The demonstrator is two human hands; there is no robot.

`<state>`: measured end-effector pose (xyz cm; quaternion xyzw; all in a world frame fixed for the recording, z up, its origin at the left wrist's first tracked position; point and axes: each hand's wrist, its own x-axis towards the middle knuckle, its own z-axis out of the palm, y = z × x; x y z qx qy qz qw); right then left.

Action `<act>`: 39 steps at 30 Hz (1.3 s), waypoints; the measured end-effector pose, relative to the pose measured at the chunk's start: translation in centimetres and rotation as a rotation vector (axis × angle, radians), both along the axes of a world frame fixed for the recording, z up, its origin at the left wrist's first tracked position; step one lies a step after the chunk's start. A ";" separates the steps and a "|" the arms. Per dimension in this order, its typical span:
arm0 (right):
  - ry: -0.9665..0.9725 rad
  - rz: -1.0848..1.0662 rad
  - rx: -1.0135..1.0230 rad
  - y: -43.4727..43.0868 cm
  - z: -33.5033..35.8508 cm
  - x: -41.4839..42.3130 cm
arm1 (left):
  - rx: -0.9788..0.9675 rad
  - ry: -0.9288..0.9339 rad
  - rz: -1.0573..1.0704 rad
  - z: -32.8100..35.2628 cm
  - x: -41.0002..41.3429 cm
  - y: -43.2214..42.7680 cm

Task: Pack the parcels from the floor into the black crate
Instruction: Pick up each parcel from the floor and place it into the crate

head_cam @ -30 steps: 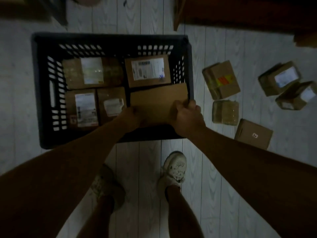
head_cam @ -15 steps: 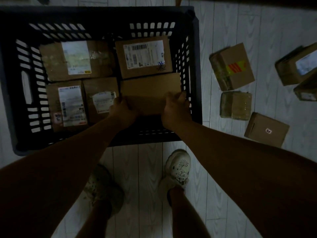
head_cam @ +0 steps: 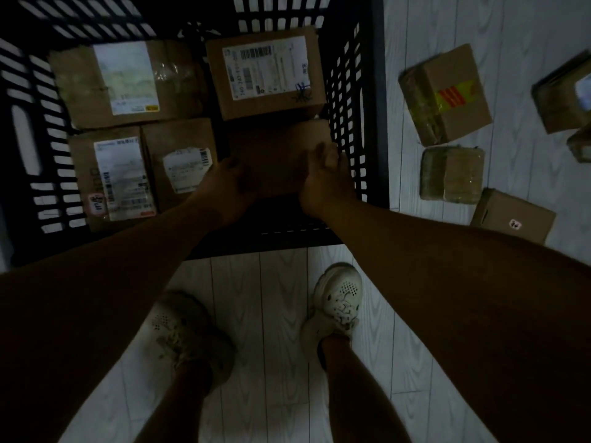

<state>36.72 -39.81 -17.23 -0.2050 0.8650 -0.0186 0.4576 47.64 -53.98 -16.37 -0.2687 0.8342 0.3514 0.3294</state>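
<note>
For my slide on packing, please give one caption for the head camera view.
Both hands lower a plain parcel into the black crate beside four labelled parcels; more wait on the floor.

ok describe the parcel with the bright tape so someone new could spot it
Start at the black crate and look to the floor on its right. The taped parcel is the box lying farthest up there, tilted. Only it has a yellow patch with red stripes.
</note>
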 end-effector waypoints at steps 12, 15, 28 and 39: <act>0.014 0.032 -0.123 4.4 18.0 -2.3 | -0.054 -0.162 0.180 17.9 2.2 0.8; -0.002 0.009 -0.072 6.1 25.9 -3.2 | -0.054 -0.107 0.254 25.9 2.2 2.4; 0.169 -0.023 -0.189 17.9 53.5 -0.3 | -0.113 0.162 0.166 51.8 5.1 11.4; 0.451 -0.190 -0.087 36.7 67.2 0.3 | -0.076 0.374 -0.025 64.4 0.4 25.1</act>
